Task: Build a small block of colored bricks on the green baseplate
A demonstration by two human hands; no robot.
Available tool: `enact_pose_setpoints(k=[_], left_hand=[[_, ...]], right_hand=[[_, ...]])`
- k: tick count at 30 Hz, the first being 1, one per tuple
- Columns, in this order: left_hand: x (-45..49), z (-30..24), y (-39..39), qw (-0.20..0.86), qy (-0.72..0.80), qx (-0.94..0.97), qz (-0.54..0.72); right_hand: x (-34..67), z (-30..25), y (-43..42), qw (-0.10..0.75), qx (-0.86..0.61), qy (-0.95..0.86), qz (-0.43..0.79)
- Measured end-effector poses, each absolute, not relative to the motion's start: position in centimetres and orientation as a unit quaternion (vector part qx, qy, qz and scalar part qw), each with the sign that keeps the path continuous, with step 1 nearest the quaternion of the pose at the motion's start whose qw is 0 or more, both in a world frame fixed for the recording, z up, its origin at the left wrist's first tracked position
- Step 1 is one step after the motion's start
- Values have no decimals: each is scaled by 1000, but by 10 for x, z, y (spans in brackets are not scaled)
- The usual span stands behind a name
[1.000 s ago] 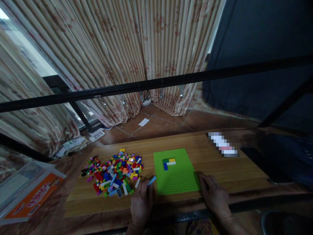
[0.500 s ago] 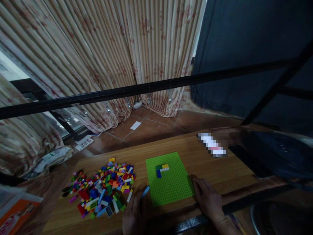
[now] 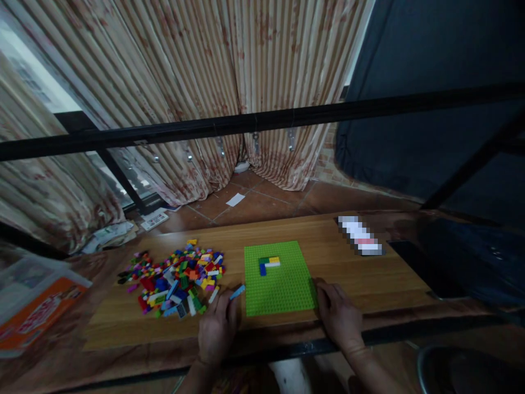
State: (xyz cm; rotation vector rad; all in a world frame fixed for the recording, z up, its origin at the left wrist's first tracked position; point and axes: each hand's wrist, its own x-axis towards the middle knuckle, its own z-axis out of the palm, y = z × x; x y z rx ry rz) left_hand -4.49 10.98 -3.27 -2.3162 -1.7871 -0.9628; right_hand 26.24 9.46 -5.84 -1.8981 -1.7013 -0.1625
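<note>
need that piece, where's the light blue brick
Head view: light blue brick sits in the left hand, between the brick pile and the green baseplate.

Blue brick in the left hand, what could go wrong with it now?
1. The left hand pinches the light blue brick by one end, near the front edge of the table; it might slip and fall off.
2. The brick pile lies loose right beside that hand; a nudge could scatter pieces.
3. The right hand only rests at the corner of the green baseplate, so the plate may slide if pushed.

lime green baseplate, light blue brick
</note>
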Motion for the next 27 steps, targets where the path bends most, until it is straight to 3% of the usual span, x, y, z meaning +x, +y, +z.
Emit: enact_pose_setpoints(k=[9,14,22,27], left_hand=[[-42,-20,111,-119,-652,-699,-268],[-40,-12,108,-133,-655,-687,-286],[-28,-5,133,-152,-676,-618,-371],[-7,-10,177,-187,-652,-593,-435]], right_hand=[[261,-57,102,250,-729,-637,-27],[263,-55,103,254,-729,-636,5],[273,-40,139,351,-699,-613,113],[254,-22,191,415,-677,-598,111]])
